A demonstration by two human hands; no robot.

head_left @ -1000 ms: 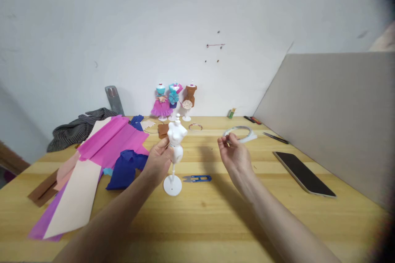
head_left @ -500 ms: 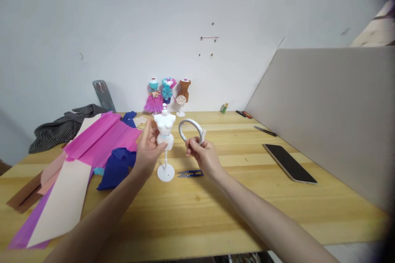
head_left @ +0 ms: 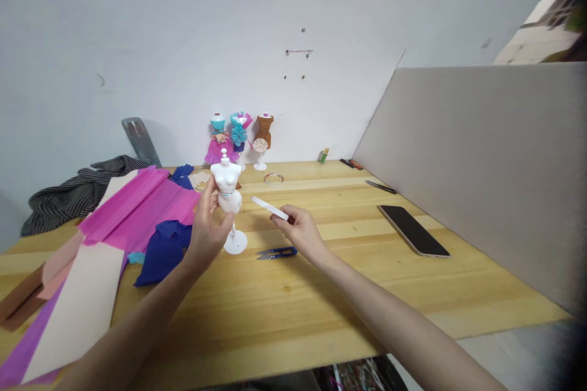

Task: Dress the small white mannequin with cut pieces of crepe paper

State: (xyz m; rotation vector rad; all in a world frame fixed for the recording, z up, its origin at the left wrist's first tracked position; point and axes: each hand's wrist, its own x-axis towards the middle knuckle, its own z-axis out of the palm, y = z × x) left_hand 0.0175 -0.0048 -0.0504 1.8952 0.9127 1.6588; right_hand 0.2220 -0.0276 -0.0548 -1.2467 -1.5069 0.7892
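My left hand holds a small white dress-form mannequin by the hips, fingers behind it and thumb toward the front. The stand leans a little, and its round base is at table height. Between the thumb and fingers of my right hand is a white roll of tape, seen edge-on and apart from the mannequin. Below the roll, thread snips with blue handles lie on the wood.
Sheets of pink paper and dark blue paper spread on the left. Dressed mannequins stand by the wall. A thin ring lies mid-table. A phone and a pen-like tool rest near the right panel.
My right hand has turned the tape roll from face-on to edge-on and lowered it. The mannequin has tilted in my left hand. The camera view has shifted slightly right.
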